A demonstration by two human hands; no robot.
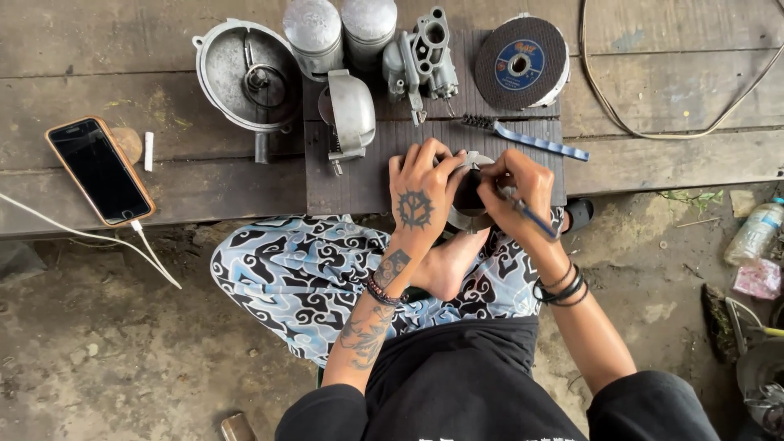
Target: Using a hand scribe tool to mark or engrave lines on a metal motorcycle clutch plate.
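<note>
The left hand wraps around a round metal part at the counter edge; the right hand, touching the part's right side, grips a blue-handled tool.

soft, even daylight; faint shadows, sharp focus, no glare

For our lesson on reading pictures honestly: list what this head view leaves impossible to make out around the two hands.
- Round grey metal part, head view: mostly covered by the left hand and right hand; its shape is unclear.
- Blue-handled tool: its tip is hidden by the right hand's fingers.
- Clear plastic bottle: cut off at the right edge.
- Grey metal carburettor body: details too small.
</note>
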